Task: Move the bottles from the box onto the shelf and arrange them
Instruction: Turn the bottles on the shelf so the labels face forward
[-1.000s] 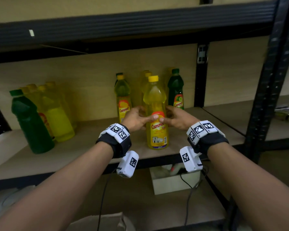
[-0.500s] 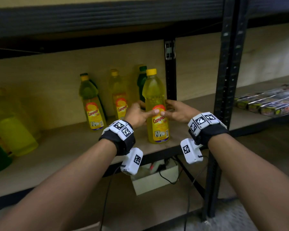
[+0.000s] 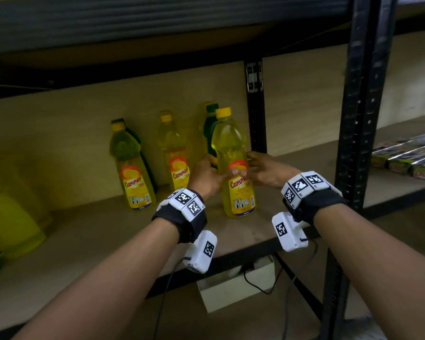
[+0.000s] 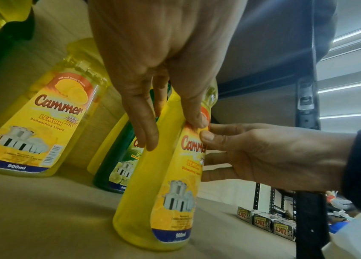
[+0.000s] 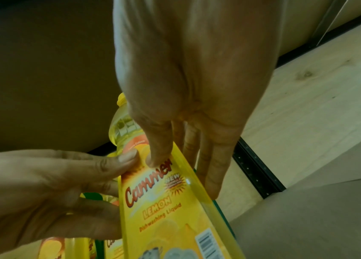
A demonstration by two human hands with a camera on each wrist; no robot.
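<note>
A yellow Cammer lemon bottle (image 3: 233, 153) (image 4: 170, 196) (image 5: 175, 219) stands upright on the wooden shelf (image 3: 96, 231), near its right end. Both hands hold it at label height. My left hand (image 3: 206, 176) (image 4: 153, 70) grips its left side, thumb on the front label and fingers behind. My right hand (image 3: 264, 168) (image 5: 186, 70) holds the right side, thumb beside the left thumb and fingers down the flank. Behind it stand a green bottle (image 3: 210, 126) (image 4: 117, 166), a yellow bottle (image 3: 174, 153) and a yellow-green one (image 3: 131, 168).
A black rear post (image 3: 255, 106) rises just right of the held bottle, and a front upright (image 3: 361, 119) stands further right. Big yellow jugs (image 3: 10, 217) fill the shelf's left end. Packets (image 3: 407, 158) lie on the neighbouring shelf. A white box (image 3: 231, 290) with cables sits below.
Both hands have carried the yellow bottle to the right along the shelf, from before the middle bottles to the right end by the post. The grip stays the same.
</note>
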